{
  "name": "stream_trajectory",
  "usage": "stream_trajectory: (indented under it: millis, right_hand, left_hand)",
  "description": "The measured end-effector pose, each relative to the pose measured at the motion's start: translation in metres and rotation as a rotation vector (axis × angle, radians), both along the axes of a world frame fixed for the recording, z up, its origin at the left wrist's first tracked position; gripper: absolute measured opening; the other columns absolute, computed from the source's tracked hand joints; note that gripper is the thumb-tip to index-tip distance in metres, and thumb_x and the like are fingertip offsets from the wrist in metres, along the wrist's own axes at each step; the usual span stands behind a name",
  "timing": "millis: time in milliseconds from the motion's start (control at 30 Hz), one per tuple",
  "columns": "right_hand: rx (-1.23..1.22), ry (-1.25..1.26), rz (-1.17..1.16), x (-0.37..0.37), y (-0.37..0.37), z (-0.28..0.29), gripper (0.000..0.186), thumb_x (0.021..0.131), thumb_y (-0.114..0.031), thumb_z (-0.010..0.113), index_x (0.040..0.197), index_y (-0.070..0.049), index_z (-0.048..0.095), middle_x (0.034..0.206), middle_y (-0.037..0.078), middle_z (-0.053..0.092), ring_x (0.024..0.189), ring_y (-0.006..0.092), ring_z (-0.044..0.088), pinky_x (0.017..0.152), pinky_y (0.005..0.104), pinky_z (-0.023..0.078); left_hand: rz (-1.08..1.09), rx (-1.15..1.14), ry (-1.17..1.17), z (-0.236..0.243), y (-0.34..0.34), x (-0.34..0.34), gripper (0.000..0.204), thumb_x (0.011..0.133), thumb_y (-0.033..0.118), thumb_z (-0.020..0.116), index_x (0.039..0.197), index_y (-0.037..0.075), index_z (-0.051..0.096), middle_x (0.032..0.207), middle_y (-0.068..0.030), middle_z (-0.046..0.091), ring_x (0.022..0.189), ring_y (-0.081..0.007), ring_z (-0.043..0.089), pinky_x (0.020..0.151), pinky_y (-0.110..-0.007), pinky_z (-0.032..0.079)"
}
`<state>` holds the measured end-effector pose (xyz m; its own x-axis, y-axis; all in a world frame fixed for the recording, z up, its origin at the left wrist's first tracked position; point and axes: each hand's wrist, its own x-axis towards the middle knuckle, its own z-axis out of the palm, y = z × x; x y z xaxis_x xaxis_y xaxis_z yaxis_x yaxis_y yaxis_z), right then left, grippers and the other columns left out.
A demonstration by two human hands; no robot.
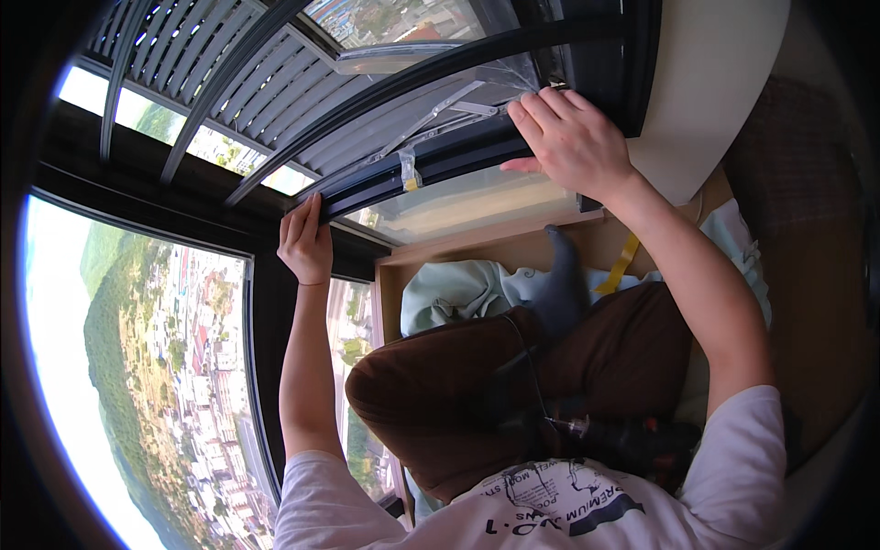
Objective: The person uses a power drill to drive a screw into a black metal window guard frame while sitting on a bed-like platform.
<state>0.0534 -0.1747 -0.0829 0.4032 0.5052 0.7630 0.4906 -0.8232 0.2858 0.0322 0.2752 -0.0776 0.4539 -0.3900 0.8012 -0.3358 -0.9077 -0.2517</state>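
My left hand (pixel 305 243) presses flat against the dark window frame (pixel 385 179), fingers together and pointing up. My right hand (pixel 568 137) rests higher and to the right on the same frame, its fingertips on a strip of clear plastic film (pixel 513 78) stuck along the frame. A small scrap of clear film with a yellow spot (pixel 410 174) hangs from the frame between the two hands. Neither hand grips anything I can make out. My knees in brown trousers (pixel 477 385) are drawn up below.
A large glass pane (pixel 156 367) at the left looks down on a town and green hills. Louvred slats (pixel 238 64) run above. A wooden ledge (pixel 486 243) with pale green bedding (pixel 449 289) lies in front. A white wall panel (pixel 715 82) is at the upper right.
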Motion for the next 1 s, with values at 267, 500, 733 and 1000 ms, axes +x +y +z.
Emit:
stream_trajectory:
  millis: [267, 500, 733, 1000]
  right_hand:
    - [-0.077, -0.132, 0.020, 0.003, 0.001, 0.005, 0.067, 0.087, -0.061, 0.073, 0.119, -0.002, 0.073, 0.107, 0.004, 0.069, 0.097, 0.0194, 0.065, 0.086, 0.0303, 0.057]
    - [-0.154, -0.161, 0.026, 0.004, -0.003, 0.009, 0.065, 0.087, -0.060, 0.074, 0.117, -0.002, 0.077, 0.106, 0.004, 0.072, 0.092, 0.0183, 0.065, 0.079, 0.0292, 0.058]
    - [-0.161, -0.167, 0.013, 0.006, -0.002, 0.008, 0.066, 0.086, -0.061, 0.074, 0.119, -0.004, 0.076, 0.106, 0.003, 0.072, 0.092, 0.0178, 0.065, 0.079, 0.0282, 0.058]
    - [-0.148, -0.152, 0.002, 0.006, -0.001, 0.008, 0.065, 0.087, -0.061, 0.074, 0.118, -0.004, 0.076, 0.107, 0.002, 0.072, 0.093, 0.0172, 0.065, 0.080, 0.0283, 0.058]
  left_hand:
    - [-0.037, -0.074, -0.050, -0.010, 0.008, 0.003, 0.048, 0.078, -0.010, 0.071, 0.118, 0.012, 0.083, 0.112, -0.0017, 0.079, 0.104, -0.0206, 0.075, 0.094, -0.034, 0.063]
    - [-0.083, -0.081, -0.129, -0.019, 0.010, 0.013, 0.053, 0.073, -0.010, 0.072, 0.118, 0.015, 0.084, 0.112, 0.0002, 0.080, 0.103, -0.0179, 0.076, 0.089, -0.031, 0.064]
    - [-0.086, -0.118, -0.116, -0.021, 0.008, 0.011, 0.043, 0.083, -0.010, 0.072, 0.117, 0.012, 0.084, 0.111, -0.0040, 0.080, 0.105, -0.0207, 0.076, 0.093, -0.033, 0.063]
    - [-0.048, -0.144, -0.094, -0.023, 0.007, 0.011, 0.045, 0.080, -0.009, 0.073, 0.117, 0.015, 0.085, 0.111, -0.0018, 0.080, 0.105, -0.0201, 0.075, 0.094, -0.033, 0.063]
